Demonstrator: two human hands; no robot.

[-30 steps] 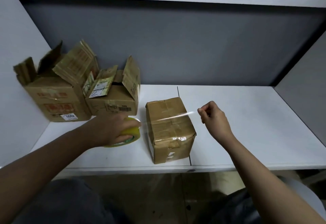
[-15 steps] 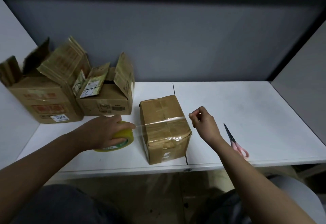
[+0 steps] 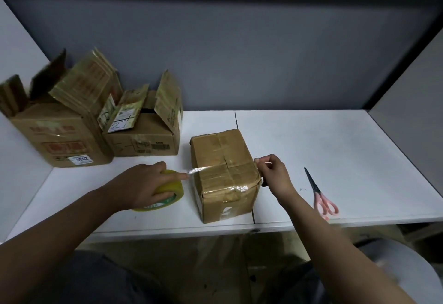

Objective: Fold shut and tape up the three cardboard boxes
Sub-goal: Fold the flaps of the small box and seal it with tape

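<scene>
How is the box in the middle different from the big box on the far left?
The middle box has its flaps folded shut, while the big left box has its flaps standing open. The middle box looks smaller than the big left box. Clear tape stretches across the middle box's top from the roll under the left hand to the right hand; neither hand touches the big left box. Both are brown cardboard on the white table.

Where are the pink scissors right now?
In the head view, the pink-handled scissors lie flat on the white table, on the right side near its front edge, just right of the right hand that is at the closed cardboard box.
</scene>
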